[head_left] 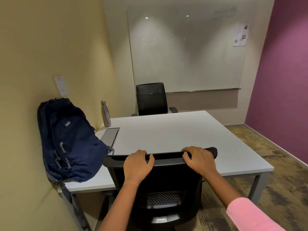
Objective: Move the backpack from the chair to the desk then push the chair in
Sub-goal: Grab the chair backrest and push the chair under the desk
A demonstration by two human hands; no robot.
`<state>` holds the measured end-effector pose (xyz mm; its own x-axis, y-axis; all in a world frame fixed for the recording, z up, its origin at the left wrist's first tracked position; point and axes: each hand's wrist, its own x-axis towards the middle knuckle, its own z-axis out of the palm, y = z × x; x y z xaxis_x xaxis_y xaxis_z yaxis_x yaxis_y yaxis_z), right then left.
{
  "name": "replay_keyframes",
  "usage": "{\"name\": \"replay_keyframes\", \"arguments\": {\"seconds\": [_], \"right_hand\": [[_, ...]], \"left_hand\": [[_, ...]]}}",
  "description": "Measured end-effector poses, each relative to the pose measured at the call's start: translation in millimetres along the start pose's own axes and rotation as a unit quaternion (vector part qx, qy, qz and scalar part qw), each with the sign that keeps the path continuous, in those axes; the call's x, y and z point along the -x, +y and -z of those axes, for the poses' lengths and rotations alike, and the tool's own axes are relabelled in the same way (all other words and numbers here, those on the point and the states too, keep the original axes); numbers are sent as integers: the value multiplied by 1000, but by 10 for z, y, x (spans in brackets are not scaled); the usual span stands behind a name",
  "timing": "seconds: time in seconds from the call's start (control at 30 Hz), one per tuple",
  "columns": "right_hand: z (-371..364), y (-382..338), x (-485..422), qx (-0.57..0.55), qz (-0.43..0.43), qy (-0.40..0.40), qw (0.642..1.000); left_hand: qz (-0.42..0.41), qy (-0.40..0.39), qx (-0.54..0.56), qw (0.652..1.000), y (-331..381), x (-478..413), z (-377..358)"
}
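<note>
pushing the chair (158, 182) in looks to be the step in hand, since the backpack (66, 140) already stands on the table (175, 135), at the table's near left corner and leaning on the wall, well apart from the chair. next the chair needs a straight, even shove forward from both arms until its seat slides under the table's near edge, kept clear of the table leg on the right. both forearms reach forward side by side, and the left hand (137, 165) and right hand (199, 160) each have their grip closed over the chair's top rail, fingers curled over its far side.
</note>
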<state>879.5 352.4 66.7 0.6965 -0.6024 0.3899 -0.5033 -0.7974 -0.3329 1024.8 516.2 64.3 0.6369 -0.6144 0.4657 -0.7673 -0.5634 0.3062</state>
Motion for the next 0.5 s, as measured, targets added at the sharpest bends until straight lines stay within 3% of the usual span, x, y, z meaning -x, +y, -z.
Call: {"name": "replay_keyframes", "arguments": {"seconds": [0.4,0.5], "right_hand": [[-19,71,-103,-1,9,-12,1000],[-38,63,-36,3,9,19,1000]], "left_hand": [[2,-2,-23,1000,34,-48,-33],[-3,0,-21,1000,81,5,23]]}}
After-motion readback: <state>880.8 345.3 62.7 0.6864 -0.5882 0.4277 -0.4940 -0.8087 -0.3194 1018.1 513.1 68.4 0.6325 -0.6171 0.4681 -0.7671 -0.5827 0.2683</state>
